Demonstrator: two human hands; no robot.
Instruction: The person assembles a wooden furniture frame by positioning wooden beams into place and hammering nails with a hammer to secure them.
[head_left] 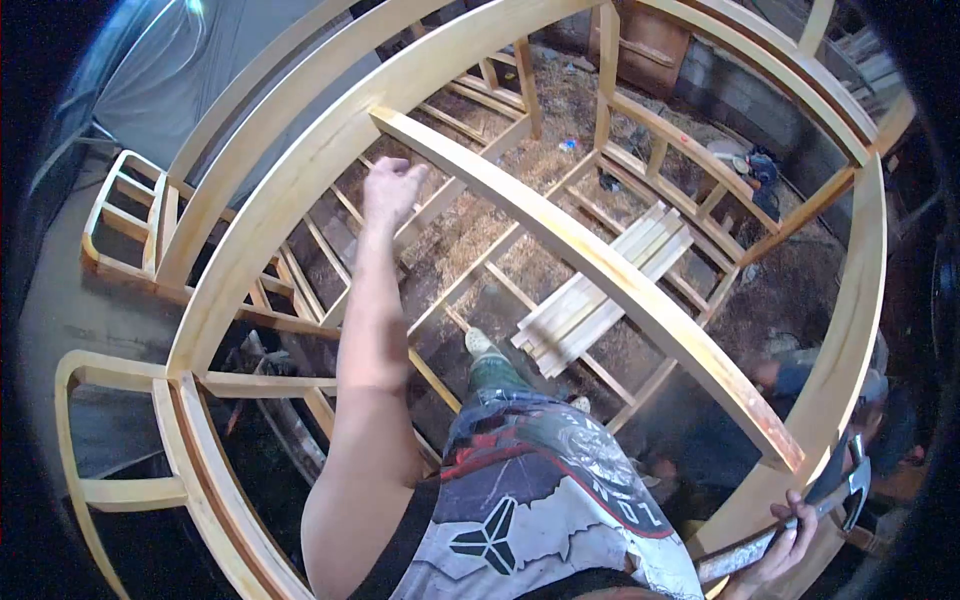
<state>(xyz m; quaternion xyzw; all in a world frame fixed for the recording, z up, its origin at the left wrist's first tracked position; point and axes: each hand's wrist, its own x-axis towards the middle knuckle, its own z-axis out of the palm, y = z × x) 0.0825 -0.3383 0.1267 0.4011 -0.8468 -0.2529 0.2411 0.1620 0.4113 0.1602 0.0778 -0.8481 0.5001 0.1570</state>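
My left arm stretches forward, and my left hand (393, 190) is closed just below the far end of a curved wooden crosspiece (575, 235). Anything within its curled fingers is hidden or too small to name. At the lower right, my right hand (790, 540) grips a hammer (745, 552) by its handle. The metal head of the hammer lies beyond my fingers, beside the outer frame. The crosspiece spans the large curved wooden frame (270, 195), its near end meeting the right side above my right hand.
Loose boards (600, 290) lie stacked across the lower slats, near my foot (480, 342). Wood shavings (450, 240) cover the ground within the frame. Partly hidden behind the right side is another person (800, 375). Smaller rounded frame sections (130, 490) jut out at left.
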